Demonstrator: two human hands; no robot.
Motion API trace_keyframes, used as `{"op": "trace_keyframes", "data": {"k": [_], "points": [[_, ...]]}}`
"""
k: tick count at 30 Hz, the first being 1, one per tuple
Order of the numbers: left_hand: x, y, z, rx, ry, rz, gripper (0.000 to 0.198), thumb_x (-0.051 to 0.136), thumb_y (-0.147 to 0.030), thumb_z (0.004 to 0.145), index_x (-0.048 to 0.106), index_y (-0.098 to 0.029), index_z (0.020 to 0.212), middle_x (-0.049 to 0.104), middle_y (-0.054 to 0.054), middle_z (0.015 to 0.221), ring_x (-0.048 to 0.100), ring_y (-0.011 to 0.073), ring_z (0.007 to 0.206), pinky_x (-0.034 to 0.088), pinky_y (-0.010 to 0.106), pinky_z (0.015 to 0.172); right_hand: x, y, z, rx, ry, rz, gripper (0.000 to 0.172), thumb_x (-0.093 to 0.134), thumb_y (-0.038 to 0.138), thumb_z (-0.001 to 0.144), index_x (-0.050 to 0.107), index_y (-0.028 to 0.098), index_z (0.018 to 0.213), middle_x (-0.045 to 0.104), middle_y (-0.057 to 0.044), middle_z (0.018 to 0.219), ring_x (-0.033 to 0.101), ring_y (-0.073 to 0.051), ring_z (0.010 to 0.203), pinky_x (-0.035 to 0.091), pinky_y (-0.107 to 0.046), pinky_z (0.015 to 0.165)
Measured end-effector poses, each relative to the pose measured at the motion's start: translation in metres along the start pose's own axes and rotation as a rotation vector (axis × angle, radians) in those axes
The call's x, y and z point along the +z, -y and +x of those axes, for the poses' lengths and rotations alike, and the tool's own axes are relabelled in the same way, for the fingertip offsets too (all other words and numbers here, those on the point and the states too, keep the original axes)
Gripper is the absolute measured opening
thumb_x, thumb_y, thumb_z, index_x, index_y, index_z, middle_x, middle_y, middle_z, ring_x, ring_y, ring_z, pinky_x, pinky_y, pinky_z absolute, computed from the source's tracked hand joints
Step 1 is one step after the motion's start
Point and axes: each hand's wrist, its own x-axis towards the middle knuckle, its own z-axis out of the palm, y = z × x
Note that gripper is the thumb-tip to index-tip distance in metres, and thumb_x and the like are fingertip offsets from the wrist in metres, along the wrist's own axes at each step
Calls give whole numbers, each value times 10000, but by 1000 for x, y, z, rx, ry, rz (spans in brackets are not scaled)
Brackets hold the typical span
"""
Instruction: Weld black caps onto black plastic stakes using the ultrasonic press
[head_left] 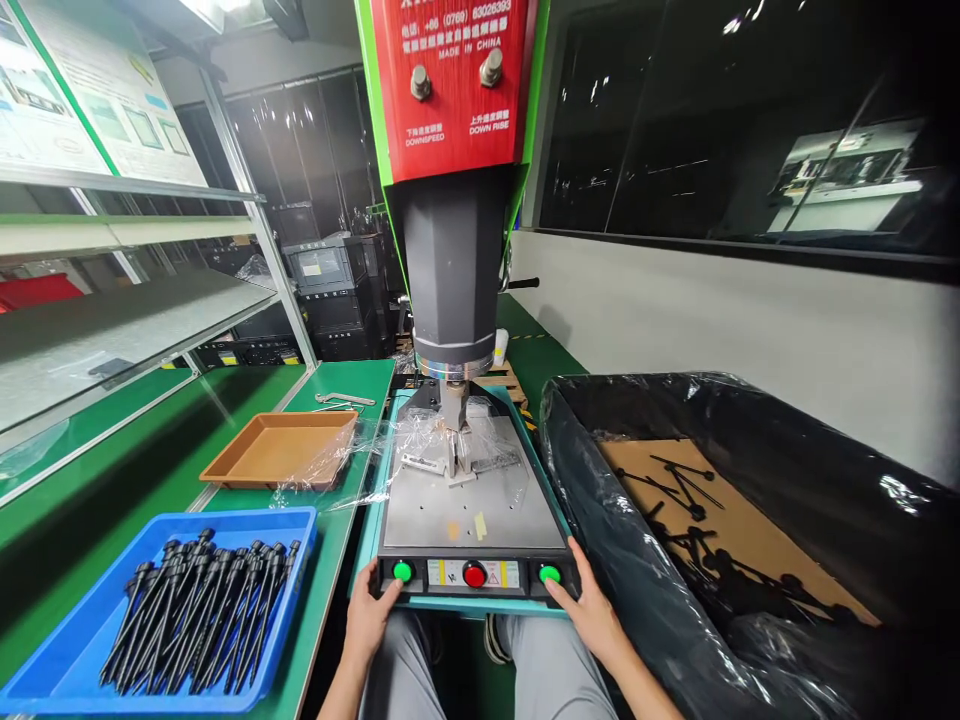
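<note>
My left hand (367,612) lies at the left front corner of the press base, its thumb at the left green button (403,572). At the right corner, my right hand (589,612) has its thumb on the right green button (550,575) and a finger stretched along the side edge. Both hands are open, thumb and forefinger apart, with nothing held. Between them sits a red button (475,574). Above the metal base plate (435,520), the machine's horn (454,408) points down at a small fixture (459,468), partly covered by clear plastic film (495,435).
A blue tray (311,545) of black stem-like parts (199,610) stands at left, behind it a brown tray (217,470) and a wrench (345,400). At right, a box lined with black plastic (637,560) holds similar parts (697,540) on cardboard. The red machine head (457,100) towers ahead.
</note>
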Motion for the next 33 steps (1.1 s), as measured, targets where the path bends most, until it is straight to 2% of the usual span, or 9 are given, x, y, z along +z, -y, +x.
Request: {"op": "trace_keyframes", "data": {"k": [5, 9, 11, 15, 18, 20, 25, 29, 33], "points": [[1, 4, 0, -7, 1, -32, 760, 793, -533, 566, 618, -136, 1189, 652, 160, 1229, 583, 336, 1187, 407, 436, 1053, -2, -4, 6, 37, -44, 24, 892, 557, 658, 749, 349, 169, 1466, 409, -153, 1488, 381, -318, 1375, 311, -482, 1131], [0, -4, 1, -21, 38, -65, 707, 751, -572, 611, 639, -120, 1143, 683, 152, 1164, 621, 309, 1127, 443, 404, 1014, -1, 15, 12, 22, -287, -45, 724, 549, 685, 722, 606, 145, 1201, 578, -188, 1277, 576, -359, 1159, 444, -511, 1013], [1, -14, 3, -36, -31, -5, 676, 724, -597, 628, 660, -112, 1095, 691, 158, 1125, 627, 327, 1096, 452, 428, 988, 6, 36, 15, -50, -355, -22, 596, 536, 638, 772, 642, 163, 1116, 601, -180, 1227, 631, -331, 1045, 509, -485, 926], [14, -47, 13, 107, -142, 65, 538, 668, -560, 712, 679, -144, 1053, 672, 152, 1142, 616, 324, 1090, 433, 457, 995, 41, 90, 24, -233, -115, 129, 386, 511, 467, 869, 653, 193, 1101, 675, -139, 1124, 662, -276, 1001, 555, -424, 868], [37, -80, 22, 230, -76, -25, 443, 662, -523, 747, 690, -166, 1008, 664, 151, 1153, 602, 306, 1118, 428, 441, 1011, 77, 123, 41, -337, 71, 161, 341, 490, 340, 874, 650, 203, 1142, 687, -121, 1130, 660, -266, 1026, 558, -436, 875], [55, -102, 27, 219, 55, -138, 487, 671, -523, 757, 667, -178, 1100, 652, 157, 1186, 599, 296, 1135, 449, 439, 989, 99, 138, 58, -383, 123, 127, 364, 468, 279, 853, 644, 201, 1162, 681, -115, 1143, 661, -257, 1032, 569, -424, 852], [99, -146, 40, 69, 480, -465, 886, 694, -515, 778, 253, -293, 1513, 560, 178, 1348, 568, 282, 1208, 486, 436, 948, 126, 150, 104, -430, 39, 21, 426, 473, 198, 777, 624, 176, 1175, 584, -144, 1251, 618, -268, 1082, 523, -451, 924], [121, -161, 56, 29, 478, -625, 938, 736, -500, 747, 242, -295, 1518, 451, 187, 1454, 511, 303, 1274, 483, 427, 960, 123, 150, 123, -437, -75, -46, 387, 436, 201, 810, 604, 181, 1159, 577, -132, 1090, 592, -275, 1038, 471, -496, 967], [127, -163, 65, 84, 381, -692, 665, 702, -478, 783, 495, -249, 1372, 366, 136, 1524, 481, 301, 1297, 499, 388, 946, 110, 161, 131, -488, -197, -87, 360, 396, 270, 885, 573, 181, 1185, 522, -141, 1118, 536, -285, 1089, 421, -523, 1002]]}}
